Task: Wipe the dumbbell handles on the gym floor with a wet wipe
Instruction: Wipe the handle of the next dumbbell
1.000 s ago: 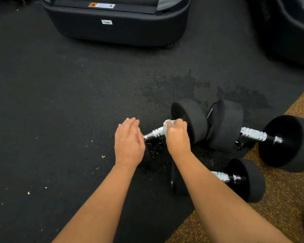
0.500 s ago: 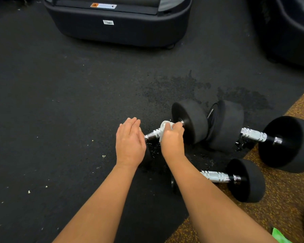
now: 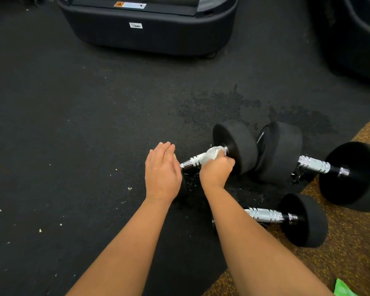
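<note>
Single head-worn wide-angle view — looks forward and down, close over forearms, floor (image 3: 94, 146) filling frame.

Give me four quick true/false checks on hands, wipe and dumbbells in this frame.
1. The right hand presses the wet wipe onto a chrome dumbbell handle. True.
2. The left hand grips a second wipe. False: it is open and flat, holding nothing visible.
3. Three dumbbells are in view. True.
4. The near dumbbell is being wiped. False: nothing touches its handle.
</note>
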A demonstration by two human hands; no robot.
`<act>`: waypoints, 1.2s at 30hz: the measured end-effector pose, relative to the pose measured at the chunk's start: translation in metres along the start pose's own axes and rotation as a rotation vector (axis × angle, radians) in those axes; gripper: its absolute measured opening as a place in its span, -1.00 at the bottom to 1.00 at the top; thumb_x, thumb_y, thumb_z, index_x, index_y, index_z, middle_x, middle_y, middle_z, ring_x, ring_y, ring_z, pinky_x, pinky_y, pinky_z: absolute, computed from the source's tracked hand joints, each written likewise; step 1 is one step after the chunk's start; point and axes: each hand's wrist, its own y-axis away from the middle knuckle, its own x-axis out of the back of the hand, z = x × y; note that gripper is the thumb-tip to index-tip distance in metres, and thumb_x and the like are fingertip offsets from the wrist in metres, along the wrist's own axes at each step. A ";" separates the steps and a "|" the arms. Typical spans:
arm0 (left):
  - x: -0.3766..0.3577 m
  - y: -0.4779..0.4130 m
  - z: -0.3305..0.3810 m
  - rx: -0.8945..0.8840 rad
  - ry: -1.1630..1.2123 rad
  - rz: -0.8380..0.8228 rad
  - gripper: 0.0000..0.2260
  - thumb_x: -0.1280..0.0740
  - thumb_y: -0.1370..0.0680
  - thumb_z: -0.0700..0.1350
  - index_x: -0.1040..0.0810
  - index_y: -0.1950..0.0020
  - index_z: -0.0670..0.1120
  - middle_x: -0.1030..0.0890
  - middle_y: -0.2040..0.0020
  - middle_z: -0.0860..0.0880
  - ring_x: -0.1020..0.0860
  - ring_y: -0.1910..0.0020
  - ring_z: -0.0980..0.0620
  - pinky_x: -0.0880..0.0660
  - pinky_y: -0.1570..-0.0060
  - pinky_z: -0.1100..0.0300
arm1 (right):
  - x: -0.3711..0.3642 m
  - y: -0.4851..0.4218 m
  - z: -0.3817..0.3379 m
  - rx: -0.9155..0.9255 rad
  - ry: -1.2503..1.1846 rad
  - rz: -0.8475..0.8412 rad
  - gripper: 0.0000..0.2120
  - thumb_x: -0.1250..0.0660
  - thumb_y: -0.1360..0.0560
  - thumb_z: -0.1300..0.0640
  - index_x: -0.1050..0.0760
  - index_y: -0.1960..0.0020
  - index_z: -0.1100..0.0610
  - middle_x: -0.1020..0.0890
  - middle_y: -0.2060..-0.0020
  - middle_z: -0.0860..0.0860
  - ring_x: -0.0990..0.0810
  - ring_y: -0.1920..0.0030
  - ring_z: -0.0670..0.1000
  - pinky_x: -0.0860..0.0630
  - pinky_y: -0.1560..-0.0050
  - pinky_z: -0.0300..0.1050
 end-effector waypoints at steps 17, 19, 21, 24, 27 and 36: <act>0.001 0.002 0.002 0.006 0.010 0.002 -0.62 -0.07 -0.56 -0.13 -0.58 -0.18 -0.26 -0.59 -0.19 -0.17 -0.51 -0.25 -0.16 -0.34 -0.33 -0.11 | -0.014 -0.006 0.001 -0.422 -0.606 0.090 -0.71 -0.18 -0.52 0.35 -0.33 -0.22 0.17 -0.50 -0.10 0.15 -0.52 0.05 0.08 -0.46 0.15 -0.13; 0.000 0.002 0.001 0.004 0.008 0.009 -0.62 -0.08 -0.56 -0.13 -0.58 -0.18 -0.26 -0.59 -0.18 -0.17 -0.52 -0.25 -0.16 -0.34 -0.33 -0.11 | -0.018 -0.001 -0.001 -0.483 -0.661 0.048 -0.68 -0.16 -0.52 0.38 -0.30 -0.24 0.20 -0.48 -0.15 0.16 -0.51 0.03 0.08 -0.46 0.15 -0.12; 0.000 0.002 0.000 0.003 0.003 0.017 -0.63 -0.08 -0.55 -0.14 -0.59 -0.17 -0.26 -0.59 -0.17 -0.17 -0.53 -0.24 -0.16 -0.33 -0.32 -0.11 | -0.024 0.001 0.000 -0.519 -0.722 0.001 -0.66 -0.15 -0.51 0.40 -0.31 -0.27 0.22 -0.49 -0.16 0.16 -0.52 0.01 0.07 -0.48 0.14 -0.12; -0.001 0.002 0.001 0.007 0.001 0.009 -0.62 -0.08 -0.55 -0.13 -0.58 -0.18 -0.26 -0.59 -0.18 -0.16 -0.52 -0.25 -0.15 -0.33 -0.32 -0.10 | -0.023 -0.006 -0.002 -0.598 -0.887 -0.041 -0.68 -0.13 -0.50 0.43 -0.37 -0.23 0.25 -0.53 -0.12 0.18 -0.56 0.05 0.11 -0.57 0.07 0.00; -0.001 0.002 0.000 0.015 0.003 -0.004 -0.62 -0.08 -0.56 -0.13 -0.57 -0.20 -0.25 -0.58 -0.20 -0.15 -0.51 -0.26 -0.14 -0.32 -0.34 -0.08 | -0.011 -0.015 -0.006 -0.670 -1.033 -0.075 -0.70 -0.07 -0.54 0.42 -0.40 -0.21 0.25 -0.53 -0.02 0.15 -0.55 0.01 0.14 -0.54 -0.05 0.09; -0.001 0.001 0.000 0.014 0.018 0.005 -0.63 -0.08 -0.56 -0.13 -0.58 -0.19 -0.25 -0.58 -0.19 -0.16 -0.51 -0.25 -0.15 -0.33 -0.34 -0.10 | -0.014 -0.015 -0.002 -0.691 -1.030 -0.259 -0.59 0.04 -0.52 0.45 -0.40 -0.23 0.17 -0.55 -0.06 0.15 -0.53 0.01 0.11 -0.49 0.06 0.02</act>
